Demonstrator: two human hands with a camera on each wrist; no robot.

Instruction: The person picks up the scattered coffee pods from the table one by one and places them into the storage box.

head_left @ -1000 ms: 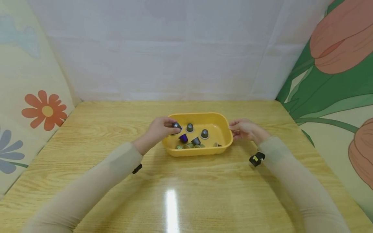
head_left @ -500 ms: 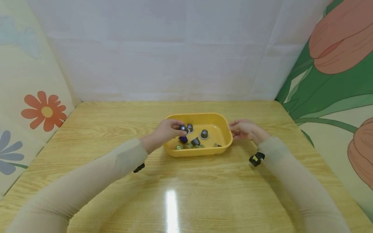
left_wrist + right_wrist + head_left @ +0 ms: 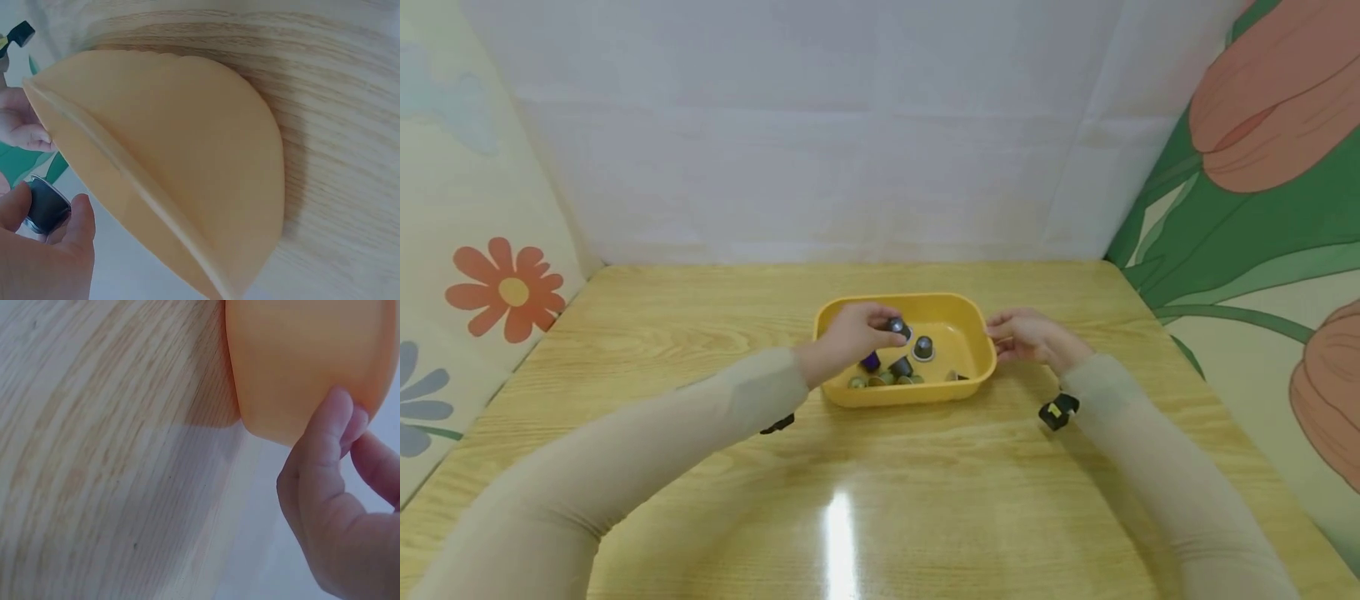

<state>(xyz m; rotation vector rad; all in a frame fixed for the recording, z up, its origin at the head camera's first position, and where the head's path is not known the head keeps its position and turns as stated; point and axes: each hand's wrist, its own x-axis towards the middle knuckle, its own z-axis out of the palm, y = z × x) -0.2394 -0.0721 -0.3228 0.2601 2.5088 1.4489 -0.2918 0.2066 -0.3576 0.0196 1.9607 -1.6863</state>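
A dark coffee capsule (image 3: 898, 328) is pinched between the thumb and fingers of my left hand (image 3: 853, 337), above the inside of a yellow plastic tub (image 3: 906, 395). In the left wrist view the same dark capsule (image 3: 47, 204) shows its silvery rim. At the tub's right end my right hand (image 3: 1026, 335) grips the edge, with fingers (image 3: 334, 412) against the outer wall. A dark capsule (image 3: 922, 347) stands upright inside, near a tilted grey capsule (image 3: 901, 367) and a purple capsule (image 3: 870, 362). Several greenish capsules (image 3: 857, 382) lie along the near wall, partly hidden by it.
The tub stands on a wooden table (image 3: 925, 500), towards its far edge. Behind rises a white cloth backdrop (image 3: 820, 167). Flower-printed panels border the left and right sides. Black wrist straps (image 3: 1058, 412) sit on both forearms.
My left hand has moved right across the tub, carrying the dark capsule from the left end towards the middle. It now covers one upright capsule. My right hand has stayed at the tub's right end.
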